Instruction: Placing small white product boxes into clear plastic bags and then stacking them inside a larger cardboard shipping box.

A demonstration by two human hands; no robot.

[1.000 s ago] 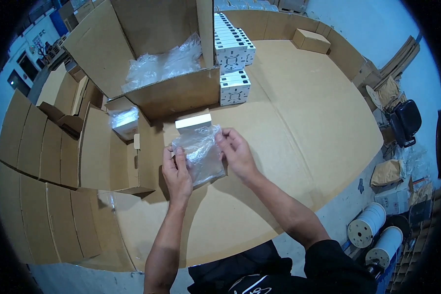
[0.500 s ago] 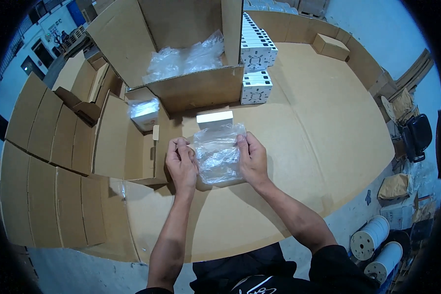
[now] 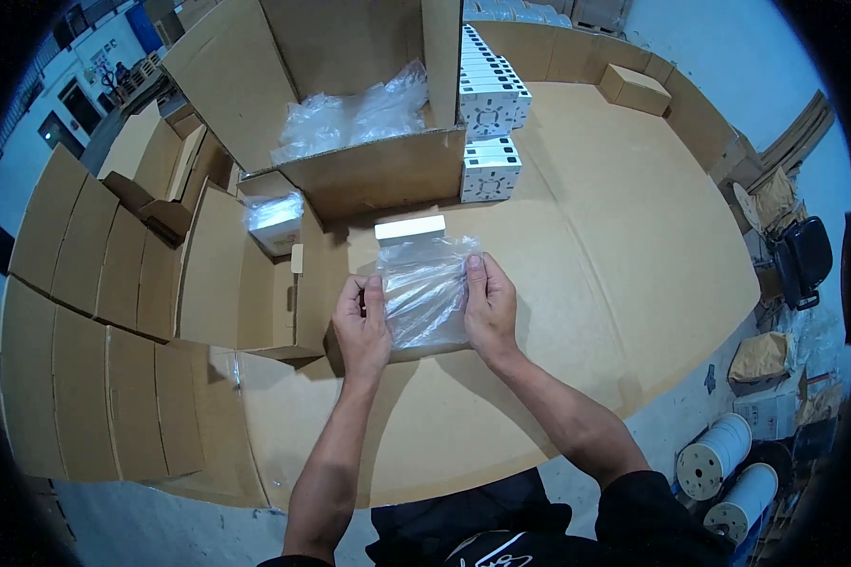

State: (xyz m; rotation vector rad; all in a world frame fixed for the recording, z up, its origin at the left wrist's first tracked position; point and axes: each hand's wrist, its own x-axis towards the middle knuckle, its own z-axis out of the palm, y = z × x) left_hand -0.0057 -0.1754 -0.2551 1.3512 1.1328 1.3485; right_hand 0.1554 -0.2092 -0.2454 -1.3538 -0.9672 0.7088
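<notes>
Between my two hands a clear plastic bag (image 3: 425, 295) is stretched over the cardboard-covered table. My left hand (image 3: 363, 326) pinches its left edge between thumb and curled fingers. At the opposite edge, my right hand (image 3: 490, 307) grips the bag with the thumb on top. Just beyond the bag lies a small white box (image 3: 410, 230), its near part hidden behind the plastic. To the left, an open cardboard carton (image 3: 312, 269) holds a plastic-wrapped white box (image 3: 276, 227) in its far end.
A large open carton (image 3: 378, 180) with loose clear bags (image 3: 355, 118) stands at the back. Beside it are stacked white printed boxes (image 3: 491, 175). A closed brown box (image 3: 634, 90) sits far right near the cardboard rim. Cable spools (image 3: 714, 456) stand on the floor at right.
My left hand has moved slightly right and now grips the bag's left edge. The bag, crumpled before, is pulled flatter with diagonal creases. My right hand has hardly moved.
</notes>
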